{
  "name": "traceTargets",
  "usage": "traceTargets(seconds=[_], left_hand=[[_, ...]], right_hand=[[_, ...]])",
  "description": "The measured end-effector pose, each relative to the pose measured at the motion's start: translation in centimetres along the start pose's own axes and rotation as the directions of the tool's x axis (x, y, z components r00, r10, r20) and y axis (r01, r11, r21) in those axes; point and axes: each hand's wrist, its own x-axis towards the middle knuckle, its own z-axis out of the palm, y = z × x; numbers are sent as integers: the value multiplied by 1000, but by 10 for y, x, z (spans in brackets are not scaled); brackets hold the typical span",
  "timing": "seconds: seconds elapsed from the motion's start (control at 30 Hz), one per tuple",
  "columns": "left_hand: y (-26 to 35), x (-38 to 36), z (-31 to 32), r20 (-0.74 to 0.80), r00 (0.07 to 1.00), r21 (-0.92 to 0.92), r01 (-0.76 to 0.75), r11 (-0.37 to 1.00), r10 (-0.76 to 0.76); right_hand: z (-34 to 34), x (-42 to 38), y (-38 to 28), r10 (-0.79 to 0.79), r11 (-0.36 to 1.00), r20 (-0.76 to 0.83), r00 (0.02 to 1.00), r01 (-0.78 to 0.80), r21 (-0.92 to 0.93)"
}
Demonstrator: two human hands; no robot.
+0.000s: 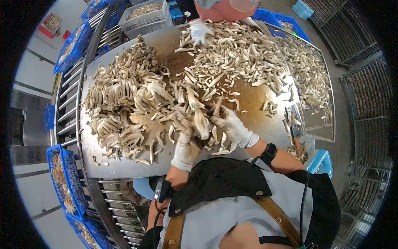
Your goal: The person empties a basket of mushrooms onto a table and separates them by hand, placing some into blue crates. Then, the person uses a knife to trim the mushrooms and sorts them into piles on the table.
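With your left hand and right hand both clamped on that mushroom cluster, grip near the base and peel stems gently.

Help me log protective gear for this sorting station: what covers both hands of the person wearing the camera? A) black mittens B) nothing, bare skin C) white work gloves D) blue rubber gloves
C: the left hand and the right hand both show white fabric gloves as they grip a mushroom cluster over the metal table.
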Motion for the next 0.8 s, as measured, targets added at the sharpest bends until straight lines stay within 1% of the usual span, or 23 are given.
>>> traceTargets(seconds=[0.03, 0.1, 0.13, 0.17, 0.23, 0.27, 0.3, 0.33, 0.37, 0.4, 0.43, 0.5, 0.53, 0.57, 0.63, 0.67, 0.7, 0.77, 0.8], left_hand=[[11, -4, -6, 37, 998, 1, 50, 999, -50], [24, -4, -3, 97, 995, 54, -30, 998, 25], [30, -1, 2, 103, 991, 100, -95, 990, 85], [33, 0, 5, 107, 984, 142, -157, 977, 142], [33, 0, 1, 103, 984, 202, -165, 965, 147], [30, 0, 0, 99, 985, 230, -162, 960, 142], [28, -2, 3, 50, 990, 291, -141, 946, 132], [25, -4, 8, 1, 992, 350, -115, 929, 123], [25, -4, 13, -43, 992, 410, -92, 908, 120], [31, -5, 19, -28, 994, 434, -80, 897, 103], [33, -5, 19, -6, 994, 427, -99, 899, 112], [37, -2, 20, 42, 988, 419, -155, 895, 152], [36, -1, 23, 1, 974, 360, -211, 909, 225], [35, 1, 16, -79, 975, 330, -172, 928, 208], [36, 6, 14, -55, 969, 360, -206, 910, 242], [35, 5, 13, -54, 976, 331, -181, 926, 210], [35, 2, 15, -53, 982, 299, -157, 941, 181], [34, 5, 20, -45, 988, 255, -133, 958, 149], [33, 2, 19, -55, 989, 251, -121, 960, 139]], right_hand=[[-2, -2, -3, 22, 1000, 3, 1000, -22, -4], [-7, -10, -7, 59, 964, -91, 994, -80, -254], [-6, -11, -7, 33, 995, -132, 991, -45, -87], [-3, -10, -7, 24, 997, -175, 984, -9, 82], [5, -10, -18, -7, 980, -91, 996, 25, 199], [2, 0, -9, 10, 998, 9, 1000, -11, 68], [1, 10, 0, 39, 997, 102, 994, -33, -66], [27, 1, -42, 42, 999, 136, 990, -39, -19], [30, 11, -26, -59, 993, 156, 986, 42, 110], [28, 17, -22, -18, 995, 173, 985, 2, 95], [26, 22, -20, 19, 996, 192, 981, -35, 82], [21, 17, -27, -48, 995, 158, 986, 61, -79], [21, 19, -21, 59, 990, 106, 993, -72, 121], [13, 23, -9, 9, 999, 68, 998, -12, 39], [5, 24, -2, 24, 998, 22, 999, -25, 65], [-1, 23, 1, -31, 999, 53, 998, 30, 11], [0, 21, -7, -20, 998, 71, 997, 17, 54], [-2, 18, -13, -12, 998, 85, 996, 6, 69], [-2, 28, -7, -145, 989, 118, 982, 143, 24]])
